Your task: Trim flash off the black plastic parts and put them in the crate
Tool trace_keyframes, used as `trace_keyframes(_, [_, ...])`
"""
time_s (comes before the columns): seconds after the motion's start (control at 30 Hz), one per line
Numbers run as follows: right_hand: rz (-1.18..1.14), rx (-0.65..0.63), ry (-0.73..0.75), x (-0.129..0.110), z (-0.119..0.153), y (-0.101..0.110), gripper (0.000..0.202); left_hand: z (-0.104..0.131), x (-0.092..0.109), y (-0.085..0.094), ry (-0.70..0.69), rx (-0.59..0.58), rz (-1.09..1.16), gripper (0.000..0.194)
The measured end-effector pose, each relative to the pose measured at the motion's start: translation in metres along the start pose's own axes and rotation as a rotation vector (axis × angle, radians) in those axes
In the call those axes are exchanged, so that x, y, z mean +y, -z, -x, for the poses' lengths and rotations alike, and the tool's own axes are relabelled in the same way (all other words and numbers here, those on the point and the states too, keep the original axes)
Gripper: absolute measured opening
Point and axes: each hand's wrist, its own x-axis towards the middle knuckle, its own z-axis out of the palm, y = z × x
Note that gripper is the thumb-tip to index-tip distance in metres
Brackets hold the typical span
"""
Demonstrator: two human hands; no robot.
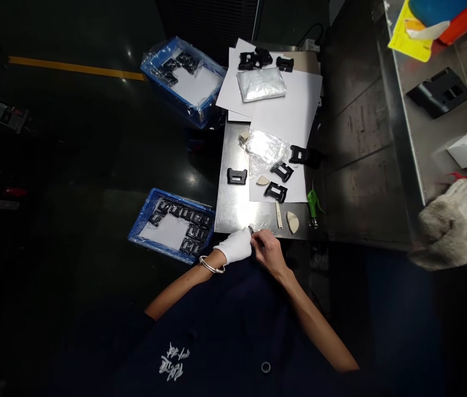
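Observation:
My left hand [236,246], in a white glove, is closed at the front edge of the metal table [231,212]. Its fingers meet those of my bare right hand [267,249], which are pinched together. A small dark bit and some clear plastic show at the fingertips; what they belong to is too small to make out. Beyond my hands a black plastic part [237,176] lies on bare metal. More black parts [275,192] rest on white paper [295,190], beside a beige wedge [262,181]. Near my right hand are a beige strip [279,215] and a beige oval piece [292,222].
Blue bins with wrapped black parts stand at the left, one near [140,226] and one far [162,91]. A green air gun [312,203] hangs by the table's right edge. A silvery packet [262,85] lies farther back. A metal shelf [413,149] is at the right.

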Motion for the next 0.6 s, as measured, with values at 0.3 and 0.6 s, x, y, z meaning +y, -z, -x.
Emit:
trace_keyframes(0.3, [-0.027,-0.234,-0.042,0.014,0.010,-0.040,0.021,0.043,-0.061,0.019,-0.110,-0.036,0.351,0.030])
trace_keyframes(0.6, [0.037,-0.193,0.136,-0.017,-0.006,-0.065,0.018,0.055,-0.069,0.021,-0.051,0.196,0.354,0.038])
